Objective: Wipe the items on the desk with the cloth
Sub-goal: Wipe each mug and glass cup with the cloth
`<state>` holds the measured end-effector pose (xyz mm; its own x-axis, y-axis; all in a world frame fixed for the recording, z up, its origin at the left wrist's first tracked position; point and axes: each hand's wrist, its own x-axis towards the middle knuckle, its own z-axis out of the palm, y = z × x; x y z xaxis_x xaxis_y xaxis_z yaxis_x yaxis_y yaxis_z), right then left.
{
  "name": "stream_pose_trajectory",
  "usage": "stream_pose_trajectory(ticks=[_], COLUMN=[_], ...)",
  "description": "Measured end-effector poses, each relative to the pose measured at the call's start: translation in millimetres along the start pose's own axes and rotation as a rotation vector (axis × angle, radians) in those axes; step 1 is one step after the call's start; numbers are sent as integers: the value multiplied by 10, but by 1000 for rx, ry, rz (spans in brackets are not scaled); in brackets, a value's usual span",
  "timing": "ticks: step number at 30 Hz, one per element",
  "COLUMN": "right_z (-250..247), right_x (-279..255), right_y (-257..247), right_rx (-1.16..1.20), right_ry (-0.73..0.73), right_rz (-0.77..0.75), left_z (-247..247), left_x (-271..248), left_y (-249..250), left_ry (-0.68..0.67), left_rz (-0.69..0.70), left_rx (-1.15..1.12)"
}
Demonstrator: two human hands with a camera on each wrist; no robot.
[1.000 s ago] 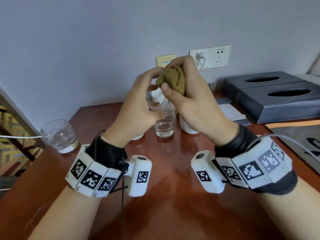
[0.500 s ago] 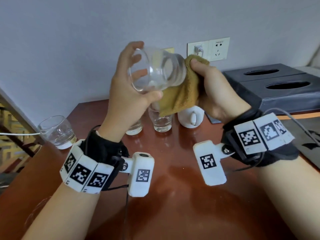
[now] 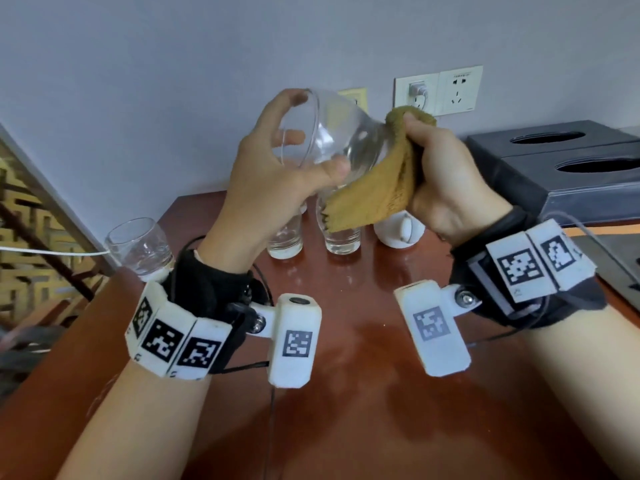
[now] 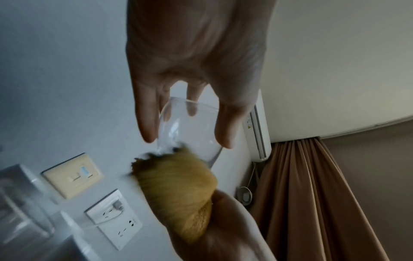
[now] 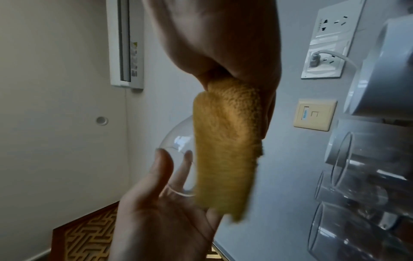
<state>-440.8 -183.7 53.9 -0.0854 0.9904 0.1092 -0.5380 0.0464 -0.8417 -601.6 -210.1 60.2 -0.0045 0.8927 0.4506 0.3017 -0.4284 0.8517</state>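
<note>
Above the desk (image 3: 346, 393), the left hand (image 3: 263, 181) grips a clear, empty glass (image 3: 332, 133) on its side, thumb under, fingers over the rim. The right hand (image 3: 446, 174) clutches the yellow cloth (image 3: 377, 188) against the glass's base. Behind them on the desk stand two more glasses (image 3: 341, 237), a white cup (image 3: 398, 230), then grey boxes (image 3: 554, 168) by the wall. Only the wrist views show the air conditioner (image 4: 257, 127) and curtain (image 4: 312, 194).

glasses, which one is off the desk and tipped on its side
The glass gripped in the left hand, its base against the yellow cloth. The other three glasses stand upright on the desk.
</note>
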Motion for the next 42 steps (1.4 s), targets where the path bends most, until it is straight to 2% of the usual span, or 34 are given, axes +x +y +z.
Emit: stream_pose_trajectory(ticks=[2,4,9,12,17,21,30,35,42], right_z=[-7,9,53,98,291,430,538,545,553], right_x=[-18,-38,-71,-86,8,141,347,428,447], right_y=[5,18,136,271,439,524,756,826,915], right_rx=[18,-40,-586,-789,-973,-1119,-1285,-1297,-1479], right_ry=[-29,-24,20,-12,-172,-257,-228,-220,-223], right_rz=[-3,-1,-55,-64,44,36,73,91,45], left_z=[-32,-135,-634,-921,-1099,-1052,-993,-1023,-1039], left_x=[-73,-138,-192,-186,-112,52,534,636,570], left_y=[-7,6,-11,-118,-292,-456,-887,-1006,-1137], left_ry=[-43,-19,147,199,88,31,-76,-141,-195], left_rz=[-94,-139,-188,-247,-391,-446,-427,-449,-533], left_rx=[1,41,311,477,710,774,943,1019,904])
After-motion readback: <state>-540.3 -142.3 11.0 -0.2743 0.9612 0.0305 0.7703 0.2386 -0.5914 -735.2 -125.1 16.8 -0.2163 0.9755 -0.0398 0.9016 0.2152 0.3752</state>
